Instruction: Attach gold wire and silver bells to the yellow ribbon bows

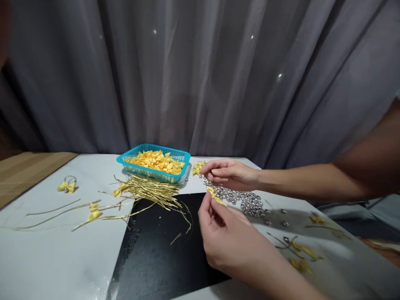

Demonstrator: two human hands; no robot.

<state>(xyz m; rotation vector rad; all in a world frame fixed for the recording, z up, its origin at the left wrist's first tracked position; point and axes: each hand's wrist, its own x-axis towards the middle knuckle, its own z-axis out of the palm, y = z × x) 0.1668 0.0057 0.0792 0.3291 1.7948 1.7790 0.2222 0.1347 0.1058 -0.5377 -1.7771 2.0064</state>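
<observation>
My left hand [223, 233] pinches a small yellow ribbon bow [215, 196] between thumb and fingertips, above the black mat [162, 254]. Further back, my right hand [233, 173] hovers over the near end of scattered shiny silver beads [250, 202]. Its fingers are loosely bent and slightly apart, and I see nothing in them. Just left of its fingertips lies a cluster of yellow bows with beads [197, 167]. A bundle of thin gold cords [150, 189] lies across the mat's back edge, with a loose bow [119, 190] on its left end.
A blue plastic basket [125, 166] full of yellow bows stands at the back. On the left are a looped bow with a bead [66, 186] and a bow on cords [93, 211]. More bows with cords [304, 250] lie at the right. A grey curtain [156, 83] hangs behind the white table [46, 258].
</observation>
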